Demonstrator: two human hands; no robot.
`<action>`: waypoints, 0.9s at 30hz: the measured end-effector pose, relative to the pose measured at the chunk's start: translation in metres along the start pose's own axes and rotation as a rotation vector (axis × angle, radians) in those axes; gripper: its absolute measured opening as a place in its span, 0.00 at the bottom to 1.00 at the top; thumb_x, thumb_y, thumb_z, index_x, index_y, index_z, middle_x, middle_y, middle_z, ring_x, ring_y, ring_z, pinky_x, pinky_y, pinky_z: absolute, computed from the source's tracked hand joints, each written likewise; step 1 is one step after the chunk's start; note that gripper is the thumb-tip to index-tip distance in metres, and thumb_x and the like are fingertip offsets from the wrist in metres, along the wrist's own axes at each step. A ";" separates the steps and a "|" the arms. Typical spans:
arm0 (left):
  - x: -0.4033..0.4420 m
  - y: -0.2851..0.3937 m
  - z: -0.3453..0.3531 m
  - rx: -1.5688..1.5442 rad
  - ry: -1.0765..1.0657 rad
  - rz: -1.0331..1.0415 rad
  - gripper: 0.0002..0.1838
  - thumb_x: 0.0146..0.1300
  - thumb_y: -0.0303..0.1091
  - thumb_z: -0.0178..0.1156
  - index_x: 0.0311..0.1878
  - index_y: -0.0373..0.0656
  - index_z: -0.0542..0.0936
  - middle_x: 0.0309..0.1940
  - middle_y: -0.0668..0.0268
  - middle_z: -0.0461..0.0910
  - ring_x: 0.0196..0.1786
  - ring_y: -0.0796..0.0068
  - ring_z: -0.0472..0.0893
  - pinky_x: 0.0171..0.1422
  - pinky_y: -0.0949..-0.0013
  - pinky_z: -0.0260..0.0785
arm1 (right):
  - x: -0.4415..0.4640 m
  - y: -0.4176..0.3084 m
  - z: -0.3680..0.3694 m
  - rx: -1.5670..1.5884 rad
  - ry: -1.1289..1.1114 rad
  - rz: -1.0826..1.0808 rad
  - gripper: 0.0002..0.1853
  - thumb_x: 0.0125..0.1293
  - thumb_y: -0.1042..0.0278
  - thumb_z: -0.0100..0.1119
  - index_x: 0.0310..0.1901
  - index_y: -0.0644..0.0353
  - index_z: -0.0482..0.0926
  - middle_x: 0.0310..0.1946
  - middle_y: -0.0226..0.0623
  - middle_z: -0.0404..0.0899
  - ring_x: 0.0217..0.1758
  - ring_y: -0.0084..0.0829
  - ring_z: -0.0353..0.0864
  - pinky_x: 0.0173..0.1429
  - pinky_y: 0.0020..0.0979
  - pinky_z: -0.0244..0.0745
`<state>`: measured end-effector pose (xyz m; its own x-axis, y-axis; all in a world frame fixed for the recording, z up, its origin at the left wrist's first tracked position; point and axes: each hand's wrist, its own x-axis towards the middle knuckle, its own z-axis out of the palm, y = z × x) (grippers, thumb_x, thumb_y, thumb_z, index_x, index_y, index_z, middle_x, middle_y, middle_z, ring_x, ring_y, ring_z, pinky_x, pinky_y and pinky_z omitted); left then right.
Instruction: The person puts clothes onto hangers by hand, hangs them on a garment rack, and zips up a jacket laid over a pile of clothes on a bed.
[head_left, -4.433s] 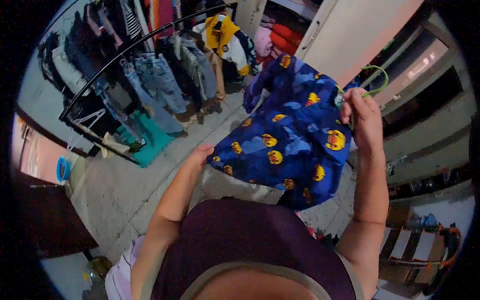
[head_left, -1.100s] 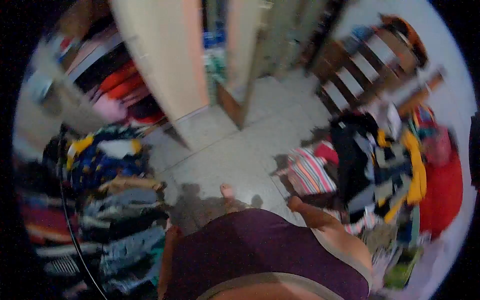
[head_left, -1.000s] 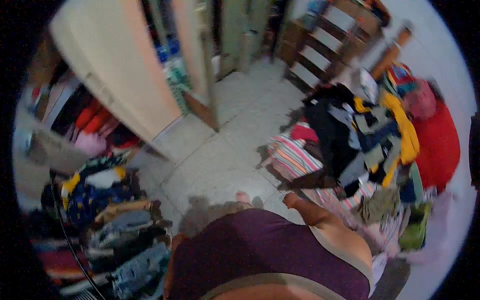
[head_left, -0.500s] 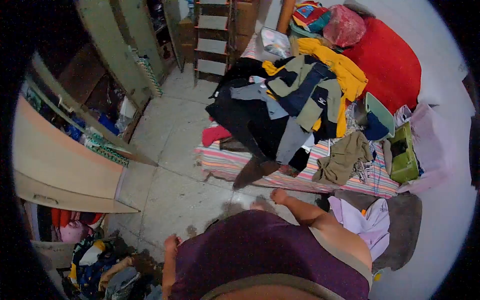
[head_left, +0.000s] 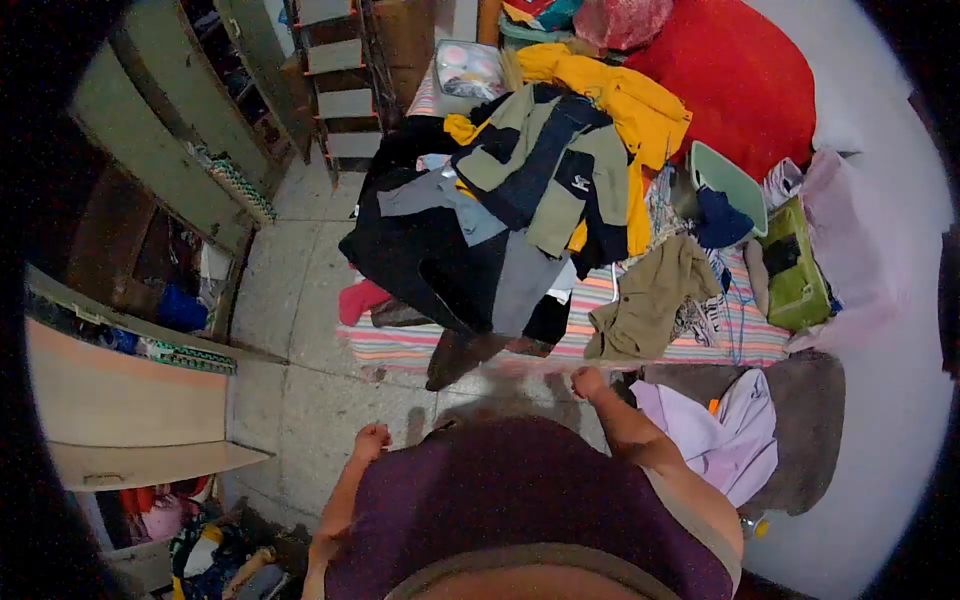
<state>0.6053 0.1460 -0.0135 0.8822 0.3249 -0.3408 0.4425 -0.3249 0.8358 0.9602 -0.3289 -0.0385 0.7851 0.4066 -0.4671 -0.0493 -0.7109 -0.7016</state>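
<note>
My left hand [head_left: 373,441] hangs over the tiled floor with its fingers curled in and nothing visible in them. Close to the bed's front edge is my right hand [head_left: 588,382], closed in a loose fist, with no object showing. In front of both hands, a heap of clothes lies on the striped bedspread [head_left: 400,347]. It includes a dark and olive jacket [head_left: 553,205], a yellow garment [head_left: 640,115], a grey and black garment [head_left: 525,280] and a khaki garment [head_left: 650,300]. A lilac garment [head_left: 735,440] lies right of my right arm.
Open cupboard doors [head_left: 150,130] and a ladder [head_left: 340,100] stand at the left and back. A green basket [head_left: 800,270], a pale green tub [head_left: 735,175] and a red bundle [head_left: 745,85] line the wall side. More clothes [head_left: 220,555] lie at the lower left.
The view has shifted, so the bed and clothes appear farther left and slightly higher. My left hand has come farther forward into view. My right hand appears slightly farther right.
</note>
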 end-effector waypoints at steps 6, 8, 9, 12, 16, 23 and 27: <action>0.038 0.005 -0.035 -0.155 -0.012 -0.118 0.08 0.59 0.38 0.53 0.38 0.46 0.75 0.26 0.68 0.76 0.27 0.76 0.75 0.28 0.71 0.66 | -0.062 -0.033 0.012 0.277 -0.086 0.195 0.09 0.58 0.71 0.49 0.26 0.66 0.75 0.18 0.41 0.74 0.14 0.29 0.71 0.15 0.31 0.62; 0.055 0.030 -0.038 -0.284 0.025 -0.331 0.08 0.59 0.37 0.53 0.39 0.46 0.74 0.26 0.69 0.76 0.27 0.76 0.75 0.29 0.71 0.66 | -0.036 0.032 0.029 -0.004 -0.132 -0.172 0.10 0.59 0.70 0.47 0.27 0.66 0.75 0.19 0.41 0.75 0.14 0.28 0.71 0.15 0.30 0.62; 0.065 0.048 -0.040 -0.357 0.048 -0.430 0.08 0.59 0.37 0.52 0.40 0.46 0.74 0.26 0.69 0.76 0.27 0.76 0.75 0.29 0.71 0.66 | -0.029 0.041 0.029 -0.116 -0.132 -0.290 0.10 0.60 0.69 0.46 0.28 0.65 0.75 0.19 0.41 0.75 0.14 0.27 0.71 0.15 0.29 0.62; 0.070 0.087 -0.028 -0.559 0.037 -0.608 0.08 0.60 0.36 0.52 0.41 0.46 0.73 0.27 0.69 0.76 0.28 0.77 0.75 0.32 0.71 0.67 | -0.013 0.018 0.006 -0.149 -0.134 -0.150 0.12 0.61 0.67 0.45 0.31 0.65 0.76 0.19 0.40 0.76 0.14 0.26 0.71 0.16 0.27 0.63; 0.090 0.109 -0.021 -0.426 -0.068 -0.414 0.08 0.60 0.34 0.51 0.42 0.46 0.73 0.27 0.69 0.76 0.29 0.78 0.75 0.32 0.72 0.67 | 0.022 -0.059 -0.032 0.623 -0.210 0.223 0.11 0.61 0.67 0.46 0.30 0.64 0.75 0.20 0.38 0.76 0.15 0.25 0.71 0.17 0.25 0.64; 0.125 0.136 0.022 -0.768 0.125 -0.725 0.11 0.61 0.34 0.50 0.46 0.46 0.73 0.28 0.70 0.76 0.29 0.78 0.76 0.29 0.74 0.68 | 0.155 -0.099 -0.065 0.225 -0.161 -0.196 0.10 0.61 0.66 0.50 0.29 0.64 0.75 0.19 0.35 0.75 0.17 0.24 0.72 0.19 0.25 0.64; 0.156 0.206 0.050 -0.827 0.170 -0.703 0.12 0.61 0.36 0.51 0.48 0.47 0.73 0.28 0.70 0.77 0.29 0.78 0.76 0.29 0.75 0.69 | 0.214 -0.161 -0.115 0.085 -0.184 -0.417 0.10 0.61 0.64 0.51 0.29 0.63 0.75 0.19 0.34 0.75 0.19 0.26 0.73 0.22 0.26 0.67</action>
<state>0.8425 0.0853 0.0837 0.4136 0.3434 -0.8432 0.5371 0.6558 0.5305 1.2077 -0.1932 0.0368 0.6266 0.7483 -0.2180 0.1908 -0.4185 -0.8880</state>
